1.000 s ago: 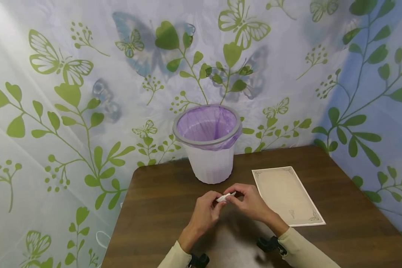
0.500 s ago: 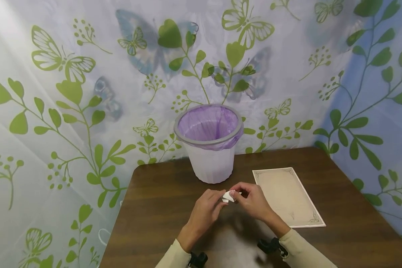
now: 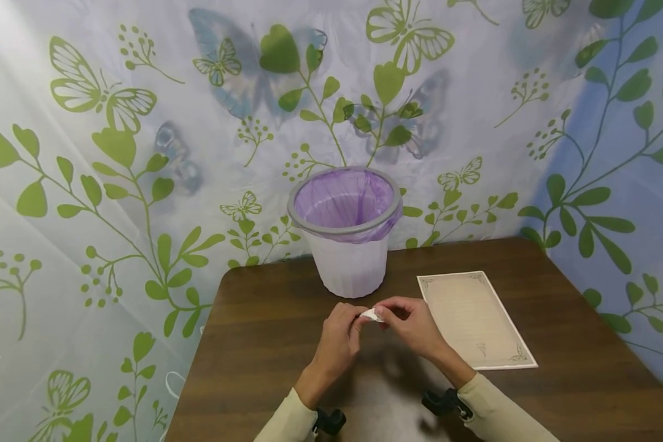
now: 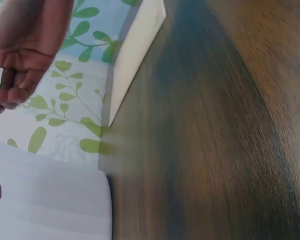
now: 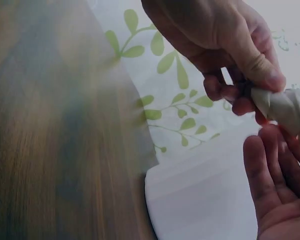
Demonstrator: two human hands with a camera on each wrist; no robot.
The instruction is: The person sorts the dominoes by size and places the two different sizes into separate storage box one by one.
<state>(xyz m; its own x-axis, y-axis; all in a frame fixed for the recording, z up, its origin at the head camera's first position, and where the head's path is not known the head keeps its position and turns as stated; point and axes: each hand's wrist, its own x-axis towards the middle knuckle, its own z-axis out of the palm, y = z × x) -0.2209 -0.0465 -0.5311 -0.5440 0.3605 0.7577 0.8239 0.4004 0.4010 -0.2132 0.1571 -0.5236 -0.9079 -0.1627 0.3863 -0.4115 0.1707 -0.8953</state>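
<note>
A small piece of crumpled white paper [image 3: 372,315] is between both hands above the table, in front of the bin. My left hand [image 3: 336,341] pinches its left end, and my right hand [image 3: 414,328] pinches its right end. In the right wrist view the paper [image 5: 282,109] looks twisted and folded. My left hand [image 5: 235,45] has its thumb on it there, and the fingers of my right hand [image 5: 277,185] reach up to it from below. The left wrist view shows my right hand [image 4: 27,55] at the upper left, and the paper is out of sight there.
A white bin [image 3: 350,270] with a grey rim and purple liner stands at the back of the brown wooden table [image 3: 265,344]. A beige bordered sheet [image 3: 475,319] lies to the right. A curtain with green leaves and butterflies [image 3: 226,153] hangs behind.
Both hands stay in nearly the same place while their fingers work the paper. It showed larger and more spread half a second ago, and is now more covered by the fingers.
</note>
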